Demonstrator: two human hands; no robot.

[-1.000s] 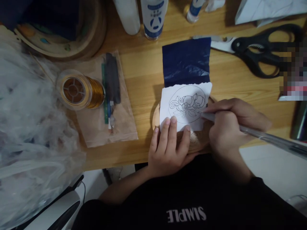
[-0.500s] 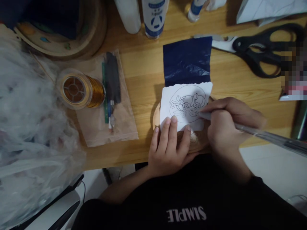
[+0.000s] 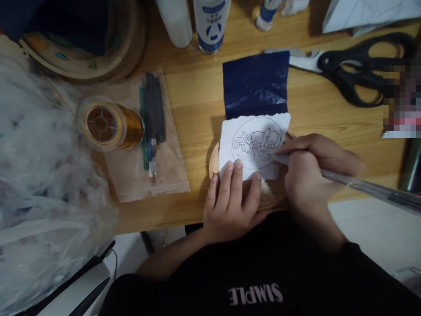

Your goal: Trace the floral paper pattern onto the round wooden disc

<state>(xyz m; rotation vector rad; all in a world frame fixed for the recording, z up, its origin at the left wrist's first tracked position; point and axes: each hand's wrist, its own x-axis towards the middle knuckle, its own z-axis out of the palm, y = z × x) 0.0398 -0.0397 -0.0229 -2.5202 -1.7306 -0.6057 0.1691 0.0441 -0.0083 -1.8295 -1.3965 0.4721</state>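
Observation:
My left hand (image 3: 232,206) lies with fingers spread across the lower edge of a white paper (image 3: 228,138). Printed on that sheet is a circle with a line drawing of pumpkins, flowers and leaves. Beneath the paper is a round wooden disc (image 3: 214,163), partly hidden by it and by my hands. A pen (image 3: 358,184) is gripped in my right hand (image 3: 305,171), its tip at the lower right of the drawing. Whether the tip touches the paper I cannot tell. Dark blue carbon paper (image 3: 255,83) extends out beyond the paper's far edge.
Black-handled scissors (image 3: 345,70) lie at the right. On the left are a spool of golden wire (image 3: 112,125), a flat plastic bag (image 3: 167,171) with tools on it, and a large crumpled clear bag (image 3: 49,197). Bottles (image 3: 212,26) stand at the back near a round wooden box (image 3: 131,48).
Almost nothing differs. The whole view has shifted very slightly, while both hands, the pen and the paper keep their places.

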